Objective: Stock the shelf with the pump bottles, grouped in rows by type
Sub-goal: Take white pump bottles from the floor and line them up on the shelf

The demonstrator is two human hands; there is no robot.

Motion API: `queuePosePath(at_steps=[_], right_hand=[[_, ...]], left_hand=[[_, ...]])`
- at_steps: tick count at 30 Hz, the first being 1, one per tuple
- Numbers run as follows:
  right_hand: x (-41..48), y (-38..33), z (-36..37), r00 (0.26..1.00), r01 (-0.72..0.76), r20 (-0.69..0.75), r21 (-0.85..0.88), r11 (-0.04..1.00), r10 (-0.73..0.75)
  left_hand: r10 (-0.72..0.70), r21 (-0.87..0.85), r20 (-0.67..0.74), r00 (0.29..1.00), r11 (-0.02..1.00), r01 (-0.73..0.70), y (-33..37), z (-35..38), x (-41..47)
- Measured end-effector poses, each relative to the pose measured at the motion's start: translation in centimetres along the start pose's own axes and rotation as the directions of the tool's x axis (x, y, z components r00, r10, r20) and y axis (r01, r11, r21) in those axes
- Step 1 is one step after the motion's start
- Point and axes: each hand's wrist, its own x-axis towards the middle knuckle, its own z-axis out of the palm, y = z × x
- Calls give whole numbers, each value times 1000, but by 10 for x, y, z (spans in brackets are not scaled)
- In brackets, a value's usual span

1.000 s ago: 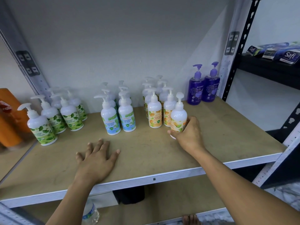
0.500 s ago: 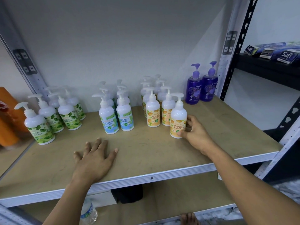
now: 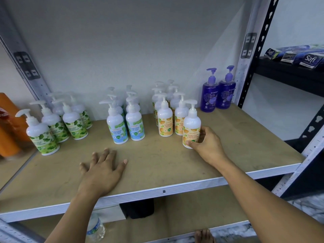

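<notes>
Left hand (image 3: pixel 102 172) lies flat, fingers spread, on the tan wooden shelf board (image 3: pixel 245 146). Right hand (image 3: pixel 209 146) clasps the white orange-labelled plastic pump bottle (image 3: pixel 191 123) low on its body, fronting the orange row (image 3: pixel 164 120). Bottle upright, axis vertical, spout pointing left. Judged light, rigid, smooth: grip the body, not the pump.

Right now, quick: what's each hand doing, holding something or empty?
Left hand: open, resting flat on the shelf, holding nothing.
Right hand: closed around the front orange-label pump bottle, near its base.
</notes>
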Motion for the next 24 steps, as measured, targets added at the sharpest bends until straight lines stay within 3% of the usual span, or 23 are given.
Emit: queuePosePath(at_steps=[10,24], right_hand=[[0,1,-7,993,31,112,42,999,-35],[0,4,-3,994,73,80,-13,997,-72]], left_hand=[[0,-1,-6,1000,1000,0,-2,1,1],[-1,0,-2,1000,1000,1,-1,1,1]])
